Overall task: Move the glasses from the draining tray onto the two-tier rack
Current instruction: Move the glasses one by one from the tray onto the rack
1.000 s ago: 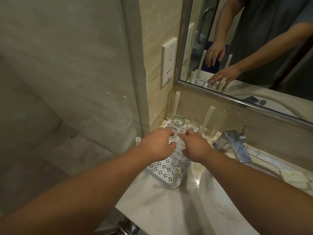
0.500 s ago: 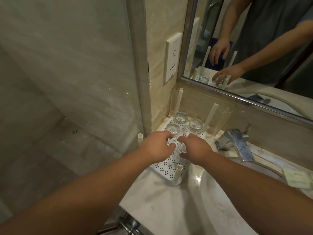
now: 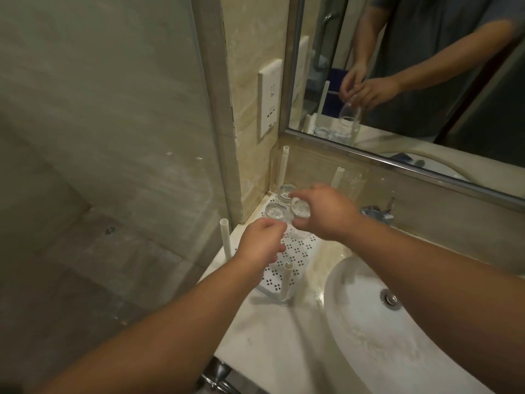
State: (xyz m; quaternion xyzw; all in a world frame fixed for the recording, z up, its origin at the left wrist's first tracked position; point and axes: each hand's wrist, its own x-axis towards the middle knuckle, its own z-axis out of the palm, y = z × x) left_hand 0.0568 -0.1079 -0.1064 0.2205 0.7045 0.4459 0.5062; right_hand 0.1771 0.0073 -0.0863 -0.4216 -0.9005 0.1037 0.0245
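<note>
Glass (image 3: 300,209), upturned, sits in the right hand (image 3: 326,214)'s closed grip; left hand (image 3: 262,244) loosely curled, empty. Swinging it could knock neighbouring glasses (image 3: 275,211) on the tray (image 3: 298,251).

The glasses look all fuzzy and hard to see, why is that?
In the head view the room is dim and yellowish; the clear glasses blend into the white tray and only show pale glints; the right hand is slightly smeared; the wide lens bends the mirror frame.
</note>
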